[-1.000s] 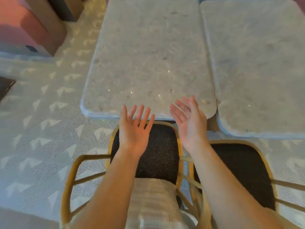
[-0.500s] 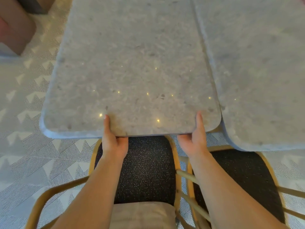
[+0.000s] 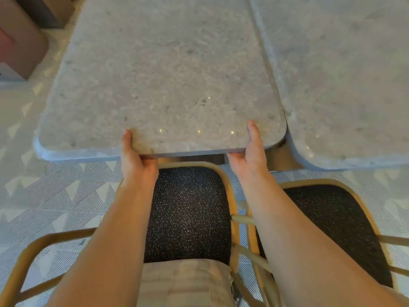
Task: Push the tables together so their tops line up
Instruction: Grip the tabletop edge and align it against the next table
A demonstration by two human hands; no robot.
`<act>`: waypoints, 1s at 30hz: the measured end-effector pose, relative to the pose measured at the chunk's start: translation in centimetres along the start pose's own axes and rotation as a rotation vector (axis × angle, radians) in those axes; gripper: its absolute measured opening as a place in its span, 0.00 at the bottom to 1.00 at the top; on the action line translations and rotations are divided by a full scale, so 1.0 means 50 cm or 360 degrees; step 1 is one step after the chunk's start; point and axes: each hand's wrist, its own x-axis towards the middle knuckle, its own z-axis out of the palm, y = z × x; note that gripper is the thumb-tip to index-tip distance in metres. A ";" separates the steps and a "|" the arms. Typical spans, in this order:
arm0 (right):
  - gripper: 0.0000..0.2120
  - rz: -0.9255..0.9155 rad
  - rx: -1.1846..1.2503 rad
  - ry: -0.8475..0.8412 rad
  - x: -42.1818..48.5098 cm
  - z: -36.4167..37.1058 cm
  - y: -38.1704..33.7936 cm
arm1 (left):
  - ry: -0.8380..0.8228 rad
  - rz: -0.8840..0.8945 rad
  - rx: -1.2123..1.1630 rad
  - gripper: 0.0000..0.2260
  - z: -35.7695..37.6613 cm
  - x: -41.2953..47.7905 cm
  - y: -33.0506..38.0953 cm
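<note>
Two pale stone-topped tables stand side by side. The left table (image 3: 168, 69) has its near edge gripped by both my hands, thumbs on top and fingers hidden underneath. My left hand (image 3: 136, 161) holds the edge near its middle. My right hand (image 3: 250, 157) holds it close to the near right corner. The right table (image 3: 345, 80) touches the left one along their long sides, and its near edge lies nearer to me than the left table's.
Two wood-framed chairs with dark speckled seats stand under my arms, the left chair (image 3: 190, 209) below the gripped edge and the right chair (image 3: 332, 220) beside it. A brown and pink upholstered seat (image 3: 20, 43) sits at far left on patterned carpet (image 3: 44, 196).
My hands went from open above the chair to gripping the left table's near edge. The view has since shifted, and the left table's near edge sits a little closer to the right table's edge line.
</note>
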 end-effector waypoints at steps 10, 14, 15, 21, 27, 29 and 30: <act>0.24 -0.0018 -0.0013 -0.0058 -0.029 -0.044 0.003 | -0.0072 0.0008 0.0004 0.09 -0.054 -0.020 -0.015; 0.22 -0.0014 -0.0009 -0.0036 -0.053 -0.058 0.006 | -0.0020 -0.0020 0.0013 0.06 -0.075 -0.034 -0.014; 0.22 -0.0015 -0.0008 -0.0034 -0.059 -0.061 0.007 | -0.0007 -0.0027 0.0021 0.06 -0.079 -0.038 -0.013; 0.22 -0.0022 -0.0020 -0.0039 -0.081 -0.077 0.011 | 0.0029 -0.0029 -0.0005 0.09 -0.093 -0.059 -0.011; 0.22 -0.0012 -0.0028 -0.0031 -0.097 -0.093 0.012 | 0.0008 -0.0058 -0.0021 0.09 -0.108 -0.084 -0.011; 0.22 -0.0010 -0.0030 -0.0041 -0.101 -0.095 0.012 | 0.0016 -0.0071 -0.0021 0.11 -0.109 -0.091 -0.011; 0.22 -0.0012 -0.0029 -0.0036 -0.103 -0.097 0.013 | 0.0026 -0.0072 -0.0019 0.12 -0.110 -0.093 -0.011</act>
